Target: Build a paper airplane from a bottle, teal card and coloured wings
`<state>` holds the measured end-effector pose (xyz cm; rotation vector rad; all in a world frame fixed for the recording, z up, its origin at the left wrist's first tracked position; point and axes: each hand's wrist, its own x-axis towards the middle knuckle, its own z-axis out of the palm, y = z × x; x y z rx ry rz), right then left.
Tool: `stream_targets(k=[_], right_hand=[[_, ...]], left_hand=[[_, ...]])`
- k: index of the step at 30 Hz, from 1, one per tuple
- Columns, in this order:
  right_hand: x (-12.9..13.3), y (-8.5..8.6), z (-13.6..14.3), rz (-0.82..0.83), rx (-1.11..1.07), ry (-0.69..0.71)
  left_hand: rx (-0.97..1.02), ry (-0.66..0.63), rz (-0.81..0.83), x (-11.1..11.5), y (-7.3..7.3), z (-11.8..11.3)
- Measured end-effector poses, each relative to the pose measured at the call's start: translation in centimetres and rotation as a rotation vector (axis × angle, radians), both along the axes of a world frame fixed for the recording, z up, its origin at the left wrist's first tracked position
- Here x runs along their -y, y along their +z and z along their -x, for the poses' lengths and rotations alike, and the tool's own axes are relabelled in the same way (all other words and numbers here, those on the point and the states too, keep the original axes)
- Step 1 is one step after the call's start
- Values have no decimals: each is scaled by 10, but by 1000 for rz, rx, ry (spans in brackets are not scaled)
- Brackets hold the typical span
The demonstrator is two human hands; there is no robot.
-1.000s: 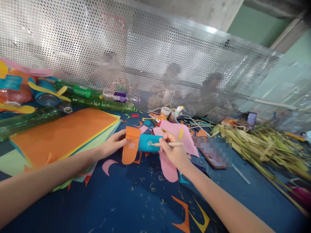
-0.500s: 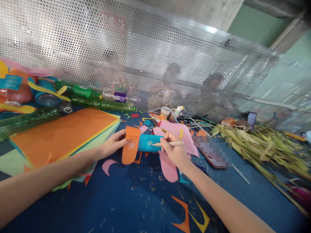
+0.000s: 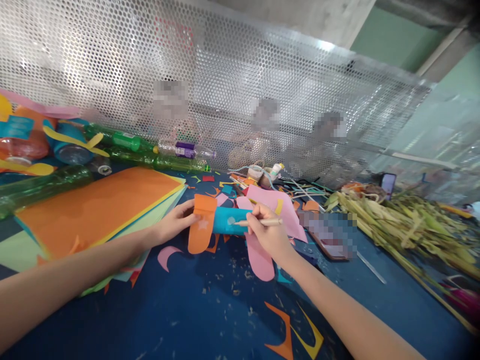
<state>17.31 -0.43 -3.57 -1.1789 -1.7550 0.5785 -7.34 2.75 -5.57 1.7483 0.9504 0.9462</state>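
My left hand [image 3: 177, 217] is closed on the orange end of a paper craft, a blue paper roll [image 3: 222, 216] wrapped at the left by a round-ended orange strip [image 3: 200, 235] with a pale star on it. A pink round-ended strip [image 3: 260, 262] crosses at the roll's right side, partly hidden by my right hand [image 3: 270, 239]. Between the fingers of that hand is a slim beige pen [image 3: 270, 221]. Its tip meets the blue paper at a pale round mark [image 3: 231, 220].
Stacked coloured paper [image 3: 108, 205] lies left, with plastic bottles [image 3: 157, 160] behind. Orange offcuts [image 3: 281, 327] are scattered on the blue table [image 3: 180, 320]. To the right are a phone [image 3: 330, 237] and dried husks [image 3: 408, 230]. People sit beyond a perforated screen [image 3: 232, 75].
Almost nothing differs. The pen and both hands stay in nearly the same place on the craft.
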Motion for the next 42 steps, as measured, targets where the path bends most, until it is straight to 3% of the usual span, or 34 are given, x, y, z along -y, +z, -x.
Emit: stream_targets(k=[42], right_hand=[[2,0,1,-1,61,-15]], left_hand=[[21,-11,-22,-5,-7,2]])
